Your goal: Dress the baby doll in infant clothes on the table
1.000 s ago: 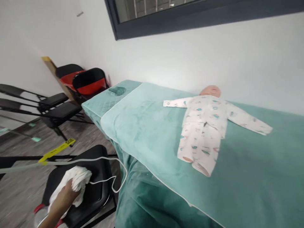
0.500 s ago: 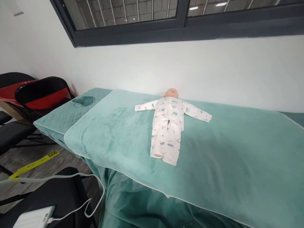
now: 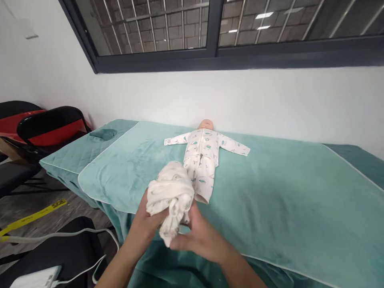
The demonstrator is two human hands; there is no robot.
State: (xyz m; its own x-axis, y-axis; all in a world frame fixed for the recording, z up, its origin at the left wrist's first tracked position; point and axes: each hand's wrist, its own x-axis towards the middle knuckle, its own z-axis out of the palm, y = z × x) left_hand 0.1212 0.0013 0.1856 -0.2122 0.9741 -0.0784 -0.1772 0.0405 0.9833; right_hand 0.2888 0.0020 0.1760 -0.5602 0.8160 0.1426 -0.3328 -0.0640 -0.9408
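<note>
A crumpled white cloth (image 3: 171, 197) is held up over the near edge of the bed. My left hand (image 3: 144, 228) grips it from below on the left. My right hand (image 3: 200, 237) pinches its lower end from the right. Behind the cloth lies a baby doll (image 3: 204, 160) on its back, in white printed pyjamas, arms spread, head toward the wall. It rests on a teal blanket (image 3: 285, 200) that covers the bed.
Black and red folding chairs (image 3: 45, 128) stand at the left. A black chair seat (image 3: 60, 252) near me holds a white power bank (image 3: 36, 278) with a white cable (image 3: 99, 264). Yellow tape (image 3: 33, 216) lies on the floor. A dark-framed window (image 3: 210, 36) runs above.
One second ago my left hand gripped the cloth on the black chair. The view then swung to the bed, and now both hands hold the cloth up in front of the doll.
</note>
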